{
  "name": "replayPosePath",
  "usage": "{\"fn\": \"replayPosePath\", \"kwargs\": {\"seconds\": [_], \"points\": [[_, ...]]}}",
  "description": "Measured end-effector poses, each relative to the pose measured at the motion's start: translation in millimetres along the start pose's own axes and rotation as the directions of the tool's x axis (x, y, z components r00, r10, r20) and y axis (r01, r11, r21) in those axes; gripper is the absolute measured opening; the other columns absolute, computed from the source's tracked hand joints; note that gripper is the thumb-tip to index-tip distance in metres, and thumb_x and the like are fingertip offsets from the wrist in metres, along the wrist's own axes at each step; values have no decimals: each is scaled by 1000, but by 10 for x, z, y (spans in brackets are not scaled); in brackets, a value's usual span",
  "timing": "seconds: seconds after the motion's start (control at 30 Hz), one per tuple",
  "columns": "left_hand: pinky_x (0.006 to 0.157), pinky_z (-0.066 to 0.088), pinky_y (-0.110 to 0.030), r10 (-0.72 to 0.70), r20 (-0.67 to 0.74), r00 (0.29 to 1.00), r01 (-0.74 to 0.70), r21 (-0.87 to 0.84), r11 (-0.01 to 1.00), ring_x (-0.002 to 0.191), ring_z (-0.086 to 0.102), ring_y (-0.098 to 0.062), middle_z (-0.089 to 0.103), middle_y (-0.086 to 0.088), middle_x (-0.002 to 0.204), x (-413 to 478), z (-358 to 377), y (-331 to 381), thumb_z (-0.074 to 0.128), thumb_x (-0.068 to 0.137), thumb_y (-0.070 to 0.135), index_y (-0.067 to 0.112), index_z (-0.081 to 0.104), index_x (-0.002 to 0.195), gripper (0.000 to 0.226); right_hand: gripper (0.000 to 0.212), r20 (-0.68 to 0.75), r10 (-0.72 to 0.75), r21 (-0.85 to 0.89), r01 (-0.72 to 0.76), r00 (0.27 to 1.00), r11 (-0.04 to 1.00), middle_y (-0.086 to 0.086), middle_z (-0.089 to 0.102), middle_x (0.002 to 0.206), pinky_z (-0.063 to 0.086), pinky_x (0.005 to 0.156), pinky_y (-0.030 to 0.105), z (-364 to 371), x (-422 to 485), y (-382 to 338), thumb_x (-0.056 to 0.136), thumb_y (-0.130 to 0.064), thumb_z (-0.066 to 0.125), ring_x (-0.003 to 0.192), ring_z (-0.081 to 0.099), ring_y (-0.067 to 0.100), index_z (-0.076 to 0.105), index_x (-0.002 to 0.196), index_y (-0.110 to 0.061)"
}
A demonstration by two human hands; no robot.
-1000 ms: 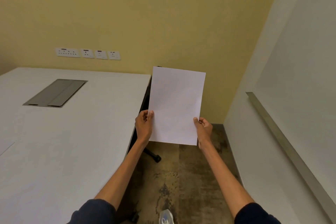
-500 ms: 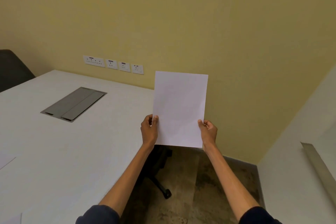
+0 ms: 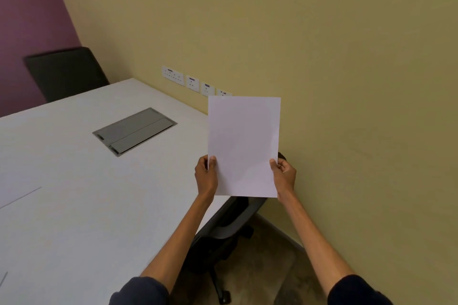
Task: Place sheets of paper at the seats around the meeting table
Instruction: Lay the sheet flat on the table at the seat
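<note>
While both arms reach forward from dark sleeves in the head view, the hands hold one blank white sheet of paper (image 3: 244, 146) upright in the air, past the near right corner of the white surface (image 3: 74, 205) and in front of the yellow wall (image 3: 347, 82); the left hand (image 3: 205, 176) pinches the sheet's lower left edge, thumb on the facing side and fingers curled behind; the right hand (image 3: 283, 176) pinches the lower right edge in the same way; the sheet touches nothing else. Below it a dark office chair (image 3: 223, 230) is tucked under the surface's right edge, its wheeled base on the mottled brown floor (image 3: 267, 267); a grey cable hatch (image 3: 135, 130) is set flush in the middle of the surface; edges of other white sheets (image 3: 14, 195) lie flat at the far left; a second dark chair (image 3: 65, 72) stands at the far end by a purple wall (image 3: 27, 32); a row of white sockets (image 3: 192, 82) lines the yellow wall, its rightmost one partly hidden behind the held sheet.
</note>
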State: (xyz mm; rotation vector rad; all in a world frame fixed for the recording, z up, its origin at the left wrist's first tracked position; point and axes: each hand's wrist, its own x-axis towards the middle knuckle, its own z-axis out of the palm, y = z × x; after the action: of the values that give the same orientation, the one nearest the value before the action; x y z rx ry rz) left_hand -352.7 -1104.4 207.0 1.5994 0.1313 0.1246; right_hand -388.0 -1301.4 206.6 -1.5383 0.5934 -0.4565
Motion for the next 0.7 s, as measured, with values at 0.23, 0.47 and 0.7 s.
{"fn": "replayPosePath", "kwargs": {"seconds": [0.23,0.47,0.7], "points": [[79,43,-28,-42,-230,972,41,-9,999,87,55,-17,59,-4,103,487,-9,-147,45,101,32,4,55,110,31,35,249,13,-69,5,968,998,14,53,74,45,67,33,623,730,46,94,-22,61,69,47,26,54,93,12],[75,44,-24,-50,-388,920,60,14,998,82,55,-14,59,-4,99,993,-404,-458,47,100,30,9,54,102,22,28,441,32,-145,36,897,989,6,42,72,34,60,27,1511,1064,200,95,-19,59,66,34,18,52,78,2],[76,44,-29,-135,-534,835,143,-26,989,84,56,-18,61,-5,98,1250,-723,-769,49,99,31,8,56,102,23,28,557,79,-207,45,827,977,7,48,74,38,61,25,2165,1200,490,95,-17,60,67,39,17,57,88,9]]}}
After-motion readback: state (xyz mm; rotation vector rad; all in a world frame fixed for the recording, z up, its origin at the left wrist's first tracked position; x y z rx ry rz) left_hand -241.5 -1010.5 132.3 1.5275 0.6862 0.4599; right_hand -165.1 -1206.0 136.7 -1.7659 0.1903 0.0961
